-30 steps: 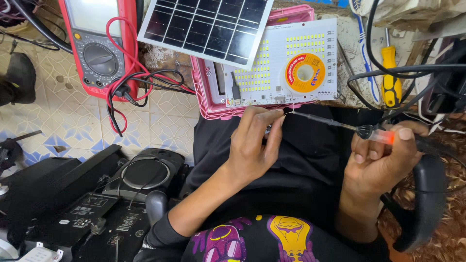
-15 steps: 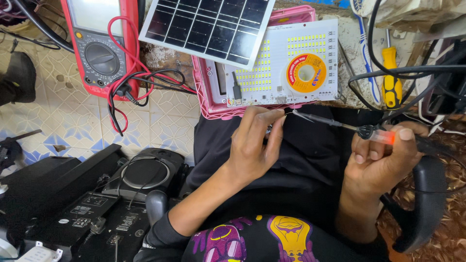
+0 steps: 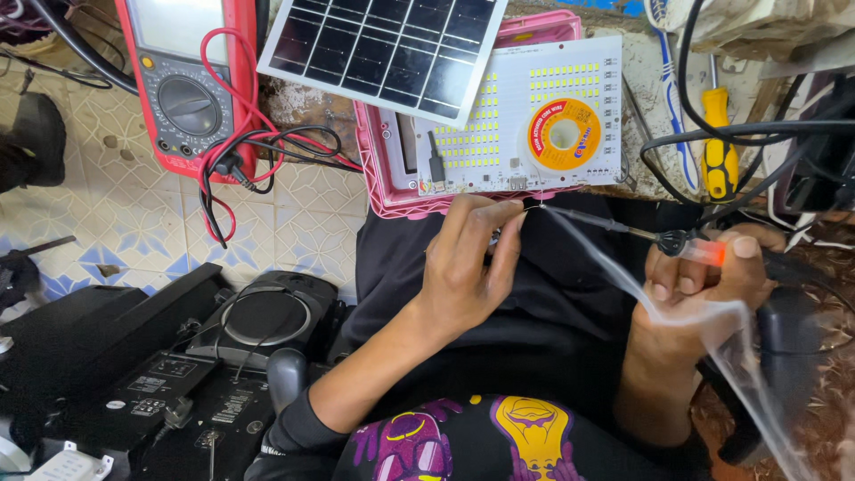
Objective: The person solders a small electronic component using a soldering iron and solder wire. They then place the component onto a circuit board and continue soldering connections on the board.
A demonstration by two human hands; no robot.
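Soldering at the lower edge of white LED board (image 3: 517, 116).
Right hand (image 3: 704, 276) fingers wrapped around soldering iron (image 3: 623, 230), tip at board edge; left hand (image 3: 468, 267) fingertips pinch thin solder wire there.

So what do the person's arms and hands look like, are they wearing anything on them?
Both hands are bare: no gloves, rings or watch show. The left hand has long, slim fingers, and its forearm is bare up to a dark sleeve pushed up near the elbow. The right hand and its forearm are bare too; no sleeve shows on that side. The shirt is black with purple and yellow cartoon prints.
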